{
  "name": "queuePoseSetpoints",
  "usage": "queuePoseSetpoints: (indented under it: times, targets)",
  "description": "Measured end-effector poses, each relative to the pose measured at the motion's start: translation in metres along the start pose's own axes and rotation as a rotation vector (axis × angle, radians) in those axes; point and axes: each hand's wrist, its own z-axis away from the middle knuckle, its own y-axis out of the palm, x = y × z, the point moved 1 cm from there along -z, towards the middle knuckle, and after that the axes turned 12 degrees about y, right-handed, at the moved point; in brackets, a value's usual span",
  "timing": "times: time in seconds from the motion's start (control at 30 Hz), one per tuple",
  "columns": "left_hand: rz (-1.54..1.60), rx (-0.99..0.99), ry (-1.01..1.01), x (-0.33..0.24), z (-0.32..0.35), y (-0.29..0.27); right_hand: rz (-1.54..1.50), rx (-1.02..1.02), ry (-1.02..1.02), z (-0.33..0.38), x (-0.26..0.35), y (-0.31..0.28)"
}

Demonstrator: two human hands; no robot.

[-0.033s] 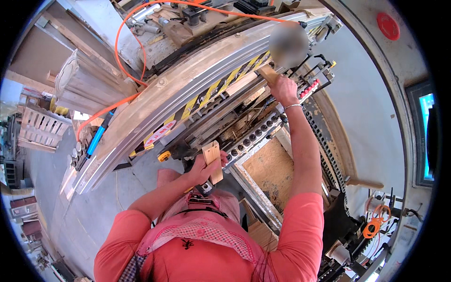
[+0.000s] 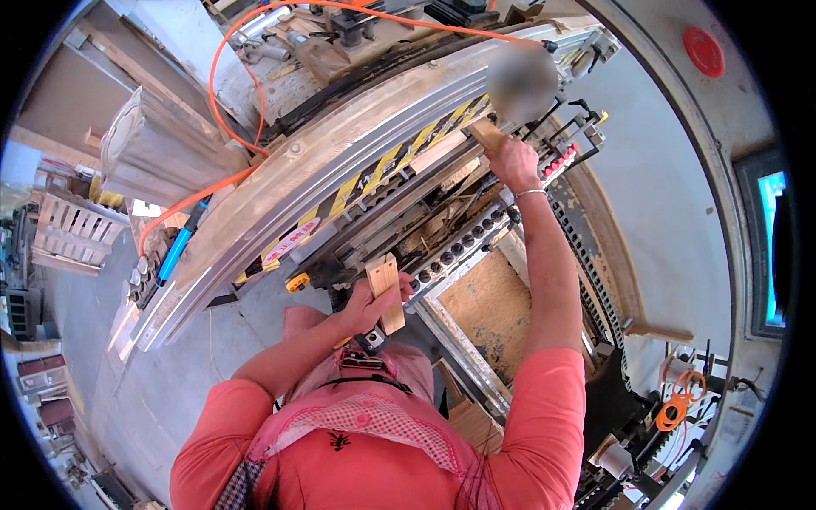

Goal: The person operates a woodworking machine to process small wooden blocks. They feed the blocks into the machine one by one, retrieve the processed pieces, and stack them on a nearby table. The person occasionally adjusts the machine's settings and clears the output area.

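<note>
Left of the striped rail (image 2: 374,174), on the concrete floor, sits a slatted crate (image 2: 72,225); nearer the rail's lower end, a blue air tool (image 2: 176,255) lies at the foot of an orange hose (image 2: 212,110), which loops up behind the rail, probably routed there to keep it off the work side.

Just in front of the rail's lower end is a small yellow object (image 2: 297,282), its kind too small to tell; to the right of that, well in front of the rail, the left hand (image 2: 365,308) grasps a pale block (image 2: 385,280), fingers wrapped about its middle and its upper end left bare, with what look like small holes there; the grip seems chosen to keep that face uncovered.

Farther right, running alongside the rail on its near side, is a row of black rollers (image 2: 456,247); a sawdust-covered panel (image 2: 484,310) lies farther out from the rail, where shavings likely drop.

At the rail's upper end the right hand (image 2: 514,164) is closed round a wooden piece (image 2: 486,134), arm outstretched, presumably because that spot is a long reach; its fingertips are hidden, and whether the piece touches the machine I cannot tell.
</note>
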Motion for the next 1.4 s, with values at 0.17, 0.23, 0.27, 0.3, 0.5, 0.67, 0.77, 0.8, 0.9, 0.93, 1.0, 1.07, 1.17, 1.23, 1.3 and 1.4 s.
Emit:
queuePoseSetpoints:
  times: [0.17,0.23,0.27,0.3,0.5,0.67,0.77,0.8,0.9,0.93,1.0,1.07,1.17,1.23,1.3,1.4]
  targets:
    - [0.413,-0.003,-0.308,-0.025,-0.009,0.000,0.033,-0.001,0.029,-0.005,-0.009,0.009]
    - [0.597,0.016,-0.442,-0.028,-0.011,-0.003,0.041,-0.007,0.076,-0.001,-0.003,0.004]
    - [0.567,0.025,-0.473,-0.027,-0.010,-0.006,0.042,0.001,0.084,-0.002,-0.001,0.005]
    - [0.536,0.034,-0.504,-0.026,-0.009,-0.008,0.043,0.009,0.092,-0.004,-0.001,0.008]
    - [0.377,-0.011,-0.490,-0.019,-0.003,-0.013,0.110,0.051,0.132,-0.001,0.005,0.006]
    - [-0.007,0.082,-0.209,-0.004,0.009,-0.018,0.099,0.043,0.142,0.000,0.007,0.003]
    - [-0.126,0.090,-0.152,-0.002,0.007,-0.018,0.097,0.054,0.168,-0.001,0.006,0.005]
    - [-0.173,0.048,-0.081,-0.002,0.005,-0.014,0.100,0.060,0.178,-0.001,0.005,0.005]
    - [-0.333,0.057,0.022,-0.005,-0.002,-0.009,0.114,0.085,0.181,-0.001,0.009,0.001]
    - [-0.392,0.086,0.038,-0.007,-0.004,-0.006,0.102,0.086,0.174,-0.001,0.009,0.002]
    - [-0.457,0.066,-0.011,-0.010,-0.004,0.004,0.077,0.087,0.158,-0.001,0.007,0.002]
    - [-0.525,0.066,0.021,-0.012,-0.006,0.011,0.071,0.084,0.149,-0.002,0.005,0.002]
    - [-0.605,0.026,0.183,0.001,0.000,0.013,0.080,0.068,0.121,-0.002,0.005,0.005]
    - [-0.589,0.029,0.190,0.007,0.001,0.013,0.075,0.062,0.072,-0.004,0.002,0.006]
    - [-0.535,0.083,0.179,0.005,0.002,0.010,0.065,0.045,0.061,-0.007,-0.004,0.013]
    - [-0.506,0.015,0.083,0.001,0.003,0.014,0.036,0.046,0.094,-0.007,-0.004,0.014]
